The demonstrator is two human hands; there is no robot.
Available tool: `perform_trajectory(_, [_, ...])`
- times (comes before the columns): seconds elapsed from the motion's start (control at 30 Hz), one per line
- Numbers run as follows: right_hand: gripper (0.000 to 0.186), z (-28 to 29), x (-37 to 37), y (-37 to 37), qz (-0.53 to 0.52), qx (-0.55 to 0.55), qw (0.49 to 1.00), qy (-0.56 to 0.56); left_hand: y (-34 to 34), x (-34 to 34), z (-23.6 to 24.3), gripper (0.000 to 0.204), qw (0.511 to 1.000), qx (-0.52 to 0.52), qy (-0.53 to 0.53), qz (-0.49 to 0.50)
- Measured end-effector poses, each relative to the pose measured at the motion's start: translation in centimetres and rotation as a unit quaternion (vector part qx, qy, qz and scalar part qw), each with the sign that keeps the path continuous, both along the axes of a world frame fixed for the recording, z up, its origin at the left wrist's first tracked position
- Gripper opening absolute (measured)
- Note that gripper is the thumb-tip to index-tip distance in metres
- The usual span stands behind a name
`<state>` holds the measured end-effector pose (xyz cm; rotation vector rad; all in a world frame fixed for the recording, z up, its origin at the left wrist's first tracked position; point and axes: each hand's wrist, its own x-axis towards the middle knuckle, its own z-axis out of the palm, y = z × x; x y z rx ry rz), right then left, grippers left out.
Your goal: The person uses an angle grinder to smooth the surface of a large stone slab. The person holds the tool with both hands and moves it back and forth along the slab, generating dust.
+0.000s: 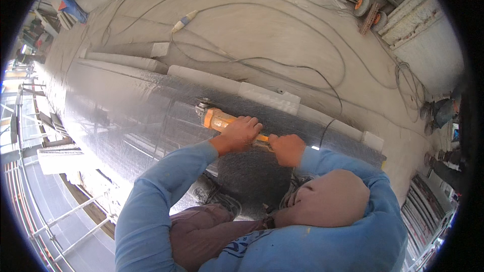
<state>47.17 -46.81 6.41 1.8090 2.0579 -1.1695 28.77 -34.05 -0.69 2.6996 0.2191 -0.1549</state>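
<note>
A yellow angle grinder (218,119) lies across the dark, glossy stone slab (116,103) in front of me. Its metal head and disc (202,105) point to the far left, at the slab's surface; whether the disc touches the stone I cannot tell. My left hand (240,134) is closed around the middle of the grinder's body. Farther back, my right hand (288,149) grips the rear end, its fingers wrapped round it. Part of the tool is hidden under both hands. A black cord (326,130) crosses the slab to the right of my hands.
Pale stone blocks (269,97) line the slab's far edge. Beyond them, long cables (282,7) loop over the dusty floor, with a cable connector (184,21) among them. Orange wheels (361,6) stand far right. Other people's legs (443,113) show at the right rim; metal railings (70,217) lie left.
</note>
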Motion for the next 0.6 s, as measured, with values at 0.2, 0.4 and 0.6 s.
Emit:
perform_trajectory(0.2, [0.031,0.7,0.3,-0.5,-0.002,-0.022,0.999,-0.037,-0.6,1.0,1.1,0.053,1.000,-0.007,0.006,-0.010])
perform_trajectory(0.4, [0.031,-0.8,0.6,-1.1,0.001,0.016,1.000,-0.026,-0.8,1.0,0.6,0.053,1.000,-0.013,0.010,0.003])
perform_trajectory(0.6, [0.030,-1.0,0.1,0.0,-0.007,0.031,0.999,0.017,0.2,0.2,0.6,0.053,0.999,-0.013,0.029,0.007])
